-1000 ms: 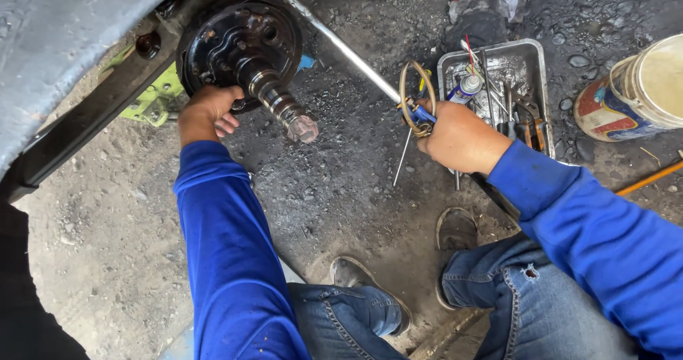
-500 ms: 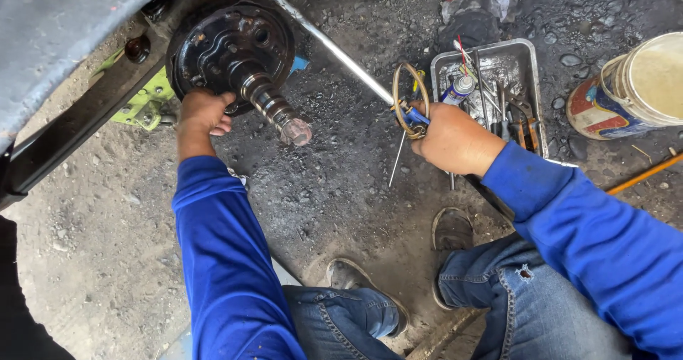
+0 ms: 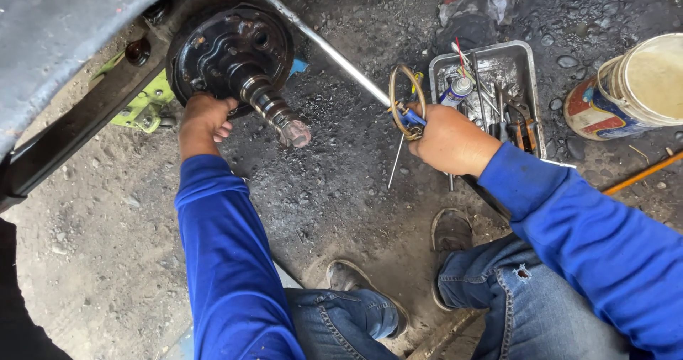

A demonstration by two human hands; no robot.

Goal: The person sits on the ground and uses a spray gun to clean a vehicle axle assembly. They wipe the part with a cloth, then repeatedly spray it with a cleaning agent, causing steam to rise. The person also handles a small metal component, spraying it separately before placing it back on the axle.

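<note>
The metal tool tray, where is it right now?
The metal tool tray lies on the ground at upper right, just beyond the right hand, left of the paint can.

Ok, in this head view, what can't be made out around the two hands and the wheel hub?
- Left hand: its fingertips fold under the dark backing plate, so the contact is hidden.
- Right hand: its grip covers the handle of the blue tool; the tool's kind is unclear.
- Metal tray: its tools overlap and are too small to identify.
- Vehicle body: cut off by the top and left edges.
</note>
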